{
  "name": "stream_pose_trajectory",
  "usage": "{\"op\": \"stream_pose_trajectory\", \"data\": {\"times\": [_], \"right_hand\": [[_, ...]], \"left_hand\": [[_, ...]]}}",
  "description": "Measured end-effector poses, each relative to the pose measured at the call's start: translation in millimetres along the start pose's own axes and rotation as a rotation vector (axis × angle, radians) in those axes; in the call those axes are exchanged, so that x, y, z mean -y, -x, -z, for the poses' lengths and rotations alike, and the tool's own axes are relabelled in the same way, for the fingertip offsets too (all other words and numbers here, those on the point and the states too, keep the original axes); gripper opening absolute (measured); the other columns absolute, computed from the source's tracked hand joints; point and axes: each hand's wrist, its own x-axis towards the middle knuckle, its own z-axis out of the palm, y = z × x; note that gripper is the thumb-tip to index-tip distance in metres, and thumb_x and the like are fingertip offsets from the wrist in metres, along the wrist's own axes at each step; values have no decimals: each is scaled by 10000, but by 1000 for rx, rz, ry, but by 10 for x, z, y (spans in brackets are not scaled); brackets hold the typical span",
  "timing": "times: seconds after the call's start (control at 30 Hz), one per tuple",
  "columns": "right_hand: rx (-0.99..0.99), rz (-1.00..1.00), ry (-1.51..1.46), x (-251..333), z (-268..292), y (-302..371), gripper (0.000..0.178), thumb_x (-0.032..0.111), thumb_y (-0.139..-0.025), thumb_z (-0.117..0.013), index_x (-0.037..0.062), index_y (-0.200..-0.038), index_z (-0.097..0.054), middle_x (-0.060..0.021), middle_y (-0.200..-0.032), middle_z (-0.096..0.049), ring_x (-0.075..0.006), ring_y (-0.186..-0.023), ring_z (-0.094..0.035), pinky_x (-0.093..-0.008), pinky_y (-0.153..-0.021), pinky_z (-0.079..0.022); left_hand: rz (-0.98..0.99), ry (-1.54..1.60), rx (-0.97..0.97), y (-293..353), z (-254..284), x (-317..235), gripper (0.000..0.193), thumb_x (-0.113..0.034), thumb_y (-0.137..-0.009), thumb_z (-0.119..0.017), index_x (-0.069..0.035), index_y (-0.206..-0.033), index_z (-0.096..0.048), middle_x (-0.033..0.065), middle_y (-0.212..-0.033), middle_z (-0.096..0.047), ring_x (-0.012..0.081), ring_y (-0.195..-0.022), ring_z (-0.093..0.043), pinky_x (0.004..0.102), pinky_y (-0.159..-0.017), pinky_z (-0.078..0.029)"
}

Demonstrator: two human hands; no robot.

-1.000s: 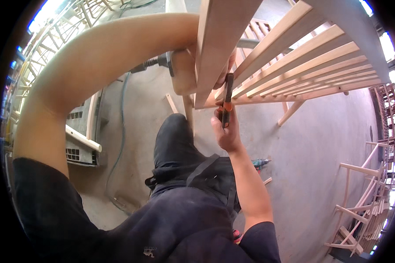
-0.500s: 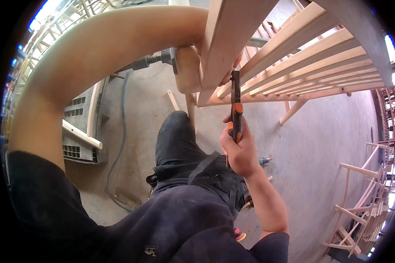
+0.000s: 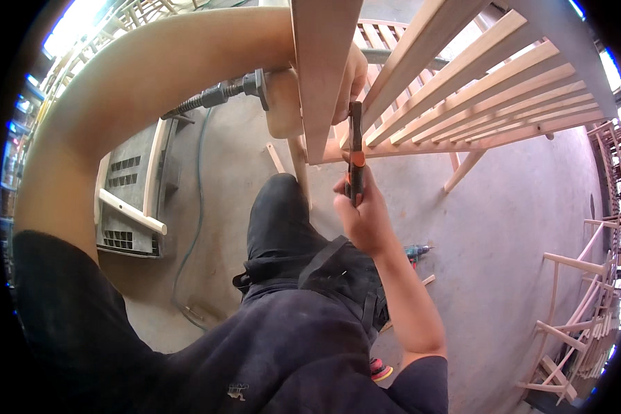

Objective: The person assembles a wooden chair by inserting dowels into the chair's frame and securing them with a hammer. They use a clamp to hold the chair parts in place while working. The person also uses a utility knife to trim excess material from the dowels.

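Above grey floor (image 3: 490, 234), a tool (image 3: 355, 131) extends beyond the right grip (image 3: 367, 217).

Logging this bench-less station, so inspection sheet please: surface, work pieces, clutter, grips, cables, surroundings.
Surface: grey concrete-looking floor, scattered marks.
Work pieces: slatted wooden frame; broad board at its left; screw clamp left of the board.
Clutter: drill and loose wood stick on floor; wooden bars on a slotted grey crate.
Grips: right grip closed around black-and-orange hand tool; left grip partly behind the board, closure unclear.
Cables: one bluish line across floor, cable or hose unclear.
Surroundings: wooden frames at right.
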Motion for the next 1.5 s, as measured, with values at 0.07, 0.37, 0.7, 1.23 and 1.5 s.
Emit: {"op": "stream_pose_trajectory", "data": {"times": [0.07, 0.37, 0.7, 1.23, 1.5], "right_hand": [[40, -190, -122, 344, 87, 158, 363, 108, -909, -594, 11, -1245, -496, -80, -911, -598, -181, -778, -581, -321, -755, -486], [92, -460, -300, 740, 222, 169, 356, 98, -884, -590, -13, -1206, -484, -64, -855, -568, -183, -753, -548, -322, -748, -473], [5, 177, -48, -574, 100, -378, 395, -3, -833, -538, 73, -1216, -482, -87, -775, -479, -183, -677, -497, -322, -658, -437], [65, -407, -334, 471, 248, 119, 309, 43, -893, -563, 61, -1197, -508, 28, -752, -461, -57, -655, -447, -228, -604, -382], [-50, 272, -164, -580, -231, -489, 296, 11, -912, -550, 69, -1195, -486, -13, -801, -477, -123, -704, -487, -276, -665, -433]], "left_hand": [[15, 1, -9, 22, -5, -30, 254, -200, -820, -754, 52, -848, -748, 75, -680, -687, 152, -570, -641, 318, -543, -478], [56, -17, 68, -85, 33, 56, 184, -186, -827, -775, -5, -856, -764, 59, -748, -701, 141, -641, -647, 316, -556, -482], [-24, 49, 46, -154, 75, 182, 180, -156, -807, -825, -4, -855, -741, 73, -770, -706, 164, -685, -661, 340, -602, -494], [62, -69, -95, 110, -45, -207, 227, -205, -907, -730, 21, -935, -728, 88, -838, -721, 175, -703, -674, 340, -620, -506], [26, 110, -12, 129, -113, 52, 245, -225, -868, -763, 14, -917, -745, 78, -781, -717, 167, -648, -669, 316, -596, -505]]}}
